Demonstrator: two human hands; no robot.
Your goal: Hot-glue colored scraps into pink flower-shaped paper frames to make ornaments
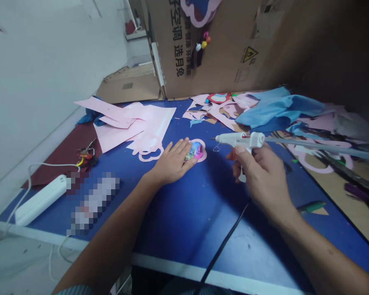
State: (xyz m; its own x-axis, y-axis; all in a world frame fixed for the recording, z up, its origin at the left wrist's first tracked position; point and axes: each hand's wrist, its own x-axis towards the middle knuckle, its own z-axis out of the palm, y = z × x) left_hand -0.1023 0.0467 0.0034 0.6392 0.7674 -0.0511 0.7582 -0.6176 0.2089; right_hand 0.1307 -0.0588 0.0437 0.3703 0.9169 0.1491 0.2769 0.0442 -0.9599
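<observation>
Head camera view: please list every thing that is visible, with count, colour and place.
Table: one, blue top, under everything.
Cardboard box: one, brown, behind table.
Paper sheets: several, pink, far left.
Crumpled material: one heap, blue, far right.
Power strip: one, white, left edge.
Cable: one, black, near edge.
Cutout: one, pink, colourful centre, under left fingertips.
Glue gun: one, white, in right hand.
Left hand: flat, open, on cutout.
Right hand: closed around glue gun.

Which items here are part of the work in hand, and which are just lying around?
In use: glue gun in right hand; pink cloud-shaped cutout touched by left hand.
Lying about: power strip, pink paper sheets, blue sheets, cardboard box.
</observation>
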